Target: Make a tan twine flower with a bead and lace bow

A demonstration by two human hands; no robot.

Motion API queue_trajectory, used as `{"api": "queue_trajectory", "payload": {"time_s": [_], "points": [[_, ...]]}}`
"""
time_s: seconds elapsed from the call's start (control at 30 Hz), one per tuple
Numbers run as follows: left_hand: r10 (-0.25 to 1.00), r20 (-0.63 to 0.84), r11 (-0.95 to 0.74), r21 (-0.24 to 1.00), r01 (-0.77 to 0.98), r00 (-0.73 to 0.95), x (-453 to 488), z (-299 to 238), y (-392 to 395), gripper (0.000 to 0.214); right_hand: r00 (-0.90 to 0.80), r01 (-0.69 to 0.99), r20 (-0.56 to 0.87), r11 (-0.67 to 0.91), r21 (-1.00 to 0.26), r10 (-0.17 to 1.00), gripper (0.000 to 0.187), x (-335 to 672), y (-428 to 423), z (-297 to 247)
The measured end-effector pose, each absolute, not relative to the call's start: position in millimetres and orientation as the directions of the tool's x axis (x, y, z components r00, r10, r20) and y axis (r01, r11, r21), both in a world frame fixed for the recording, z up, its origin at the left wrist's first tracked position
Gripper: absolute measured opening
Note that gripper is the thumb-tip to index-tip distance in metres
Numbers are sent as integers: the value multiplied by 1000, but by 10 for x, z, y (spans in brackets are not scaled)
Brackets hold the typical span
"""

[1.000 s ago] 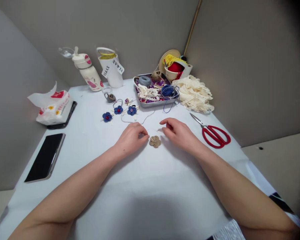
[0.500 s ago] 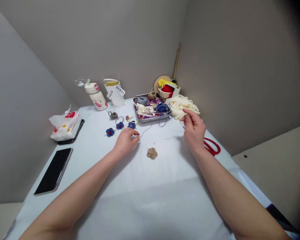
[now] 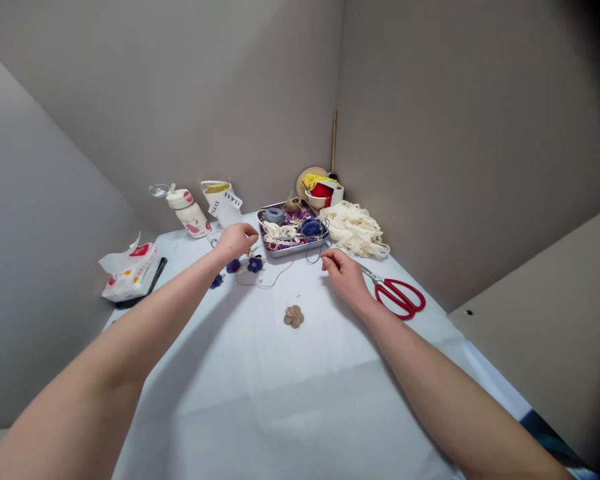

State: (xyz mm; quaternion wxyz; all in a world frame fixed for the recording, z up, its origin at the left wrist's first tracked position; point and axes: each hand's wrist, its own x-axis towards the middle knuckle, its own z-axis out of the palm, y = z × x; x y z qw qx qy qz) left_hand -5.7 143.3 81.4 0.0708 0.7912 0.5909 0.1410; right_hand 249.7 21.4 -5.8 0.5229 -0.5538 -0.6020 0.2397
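Observation:
My left hand [image 3: 236, 240] is raised over the table's far left part, fingers curled in a pinch near the metal tray [image 3: 280, 252] and above the blue fabric flowers [image 3: 254, 265]; what it pinches is too small to name. My right hand [image 3: 344, 275] rests on the white table, fingers pinched together near the tray's front right corner, seemingly on a thin pale thread [image 3: 270, 283]. A small burlap flower [image 3: 293, 316] lies on the table between my arms, untouched.
Red-handled scissors [image 3: 397, 295] lie right of my right hand. A cream lace heap [image 3: 353, 229], a bowl of red and yellow cord [image 3: 320, 189], a bottle [image 3: 187, 210], a white tagged cup [image 3: 225, 203] and a tissue pack [image 3: 127, 270] line the back and left.
My left hand lifted from beside the burlap flower and went up and back toward the tray. My right hand swung out toward the lace, then came down to the table. The view tilted upward.

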Motion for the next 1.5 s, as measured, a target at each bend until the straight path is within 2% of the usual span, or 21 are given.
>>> {"api": "queue_trajectory", "payload": {"time_s": [0.17,0.3,0.4,0.67,0.9,1.03,1.13,1.27,1.5], "points": [[941,145,-333,242,911,306,98,807,1617,27,145,408,340,257,-876,929,18,2511,252,-114],[878,203,-461,117,880,433,183,879,1786,28,133,412,315,236,-880,940,19,2512,253,-116],[865,214,-474,60,878,453,185,1012,1956,28,114,427,310,235,-873,944,20,2509,251,-132],[885,257,-420,77,904,389,118,1315,2368,27,-3,512,283,245,-823,959,22,2493,238,-197],[822,128,-560,8,828,555,340,1193,2522,30,-64,577,224,220,-786,972,20,2485,218,-212],[807,10,-589,-56,806,591,443,1078,2623,30,-74,584,203,207,-785,976,20,2475,195,-201],[799,-25,-601,-75,796,601,495,994,2709,29,-83,579,189,202,-790,978,20,2463,174,-180],[797,-38,-602,-108,791,602,620,884,2776,29,-90,575,176,196,-794,980,21,2454,159,-150],[833,30,-544,-139,828,552,978,648,2821,31,-104,559,191,216,-800,976,21,2454,151,-171]]}}
